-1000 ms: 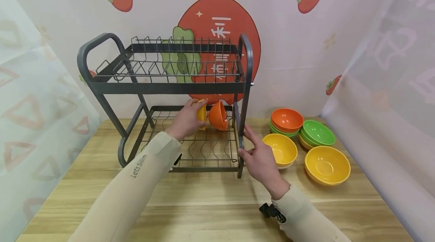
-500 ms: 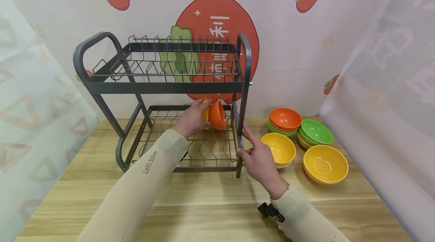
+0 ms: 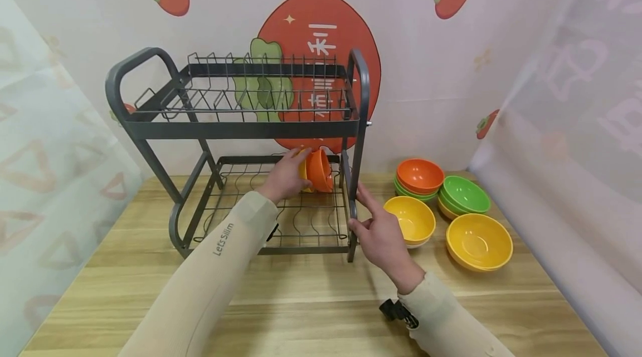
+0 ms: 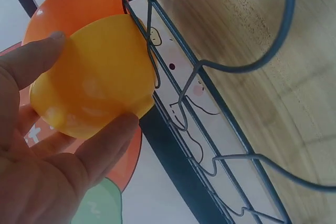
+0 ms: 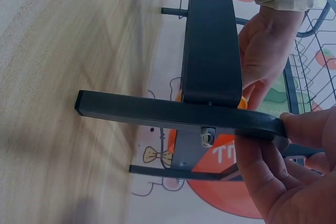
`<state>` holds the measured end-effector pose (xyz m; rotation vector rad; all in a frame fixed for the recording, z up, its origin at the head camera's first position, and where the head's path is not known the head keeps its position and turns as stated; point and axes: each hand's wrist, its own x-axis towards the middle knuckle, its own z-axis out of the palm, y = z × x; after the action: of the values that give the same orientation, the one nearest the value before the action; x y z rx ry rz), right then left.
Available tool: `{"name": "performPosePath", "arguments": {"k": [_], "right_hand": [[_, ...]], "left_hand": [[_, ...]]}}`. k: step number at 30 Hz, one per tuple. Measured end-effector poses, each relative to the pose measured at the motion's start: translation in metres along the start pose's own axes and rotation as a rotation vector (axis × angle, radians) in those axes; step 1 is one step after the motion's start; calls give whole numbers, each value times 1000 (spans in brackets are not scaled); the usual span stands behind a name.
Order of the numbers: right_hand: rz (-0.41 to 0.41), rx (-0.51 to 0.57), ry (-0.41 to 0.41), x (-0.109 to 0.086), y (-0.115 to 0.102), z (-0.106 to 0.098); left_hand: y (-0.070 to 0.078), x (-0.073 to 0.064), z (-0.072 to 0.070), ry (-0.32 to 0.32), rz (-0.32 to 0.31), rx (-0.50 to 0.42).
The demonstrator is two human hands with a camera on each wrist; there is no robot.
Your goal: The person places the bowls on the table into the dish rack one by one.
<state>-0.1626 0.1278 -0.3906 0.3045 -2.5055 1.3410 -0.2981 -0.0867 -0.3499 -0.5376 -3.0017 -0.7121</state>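
On the lower tier of a dark two-tier dish rack (image 3: 251, 130), my left hand (image 3: 287, 177) holds a yellow bowl (image 4: 94, 77) by its rim, thumb on one side and fingers on the other. The bowl stands on edge against the wires. Right beside it an orange bowl (image 3: 318, 171) also stands tilted on edge, partly covered by the yellow one in the left wrist view. My right hand (image 3: 383, 234) grips the rack's front right leg (image 5: 168, 114), with thumb and fingers on either side of the bar.
Right of the rack, stacked bowls stand on the wooden table (image 3: 311, 312): an orange bowl (image 3: 420, 175) on green ones, a green bowl (image 3: 466, 194) over yellow, and yellow bowls (image 3: 411, 218) nearer. Another yellow stack (image 3: 478, 241) is at the right. The upper tier (image 3: 261, 95) overhangs my left hand.
My left hand has moved the yellow bowl rightward, closing the gap to the orange bowl. My right hand keeps its grip on the rack leg. The view has shifted slightly.
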Motion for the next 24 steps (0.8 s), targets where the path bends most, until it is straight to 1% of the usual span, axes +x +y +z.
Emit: {"name": "performPosePath", "arguments": {"k": [8,24], "right_hand": [[-1,-4,-2,0,1,0],[-20,-27,2,-1,0,0]], "left_hand": [[-2,1,0,-13,-19,-59],[-11,-3,7,-12,-71,-264]]}}
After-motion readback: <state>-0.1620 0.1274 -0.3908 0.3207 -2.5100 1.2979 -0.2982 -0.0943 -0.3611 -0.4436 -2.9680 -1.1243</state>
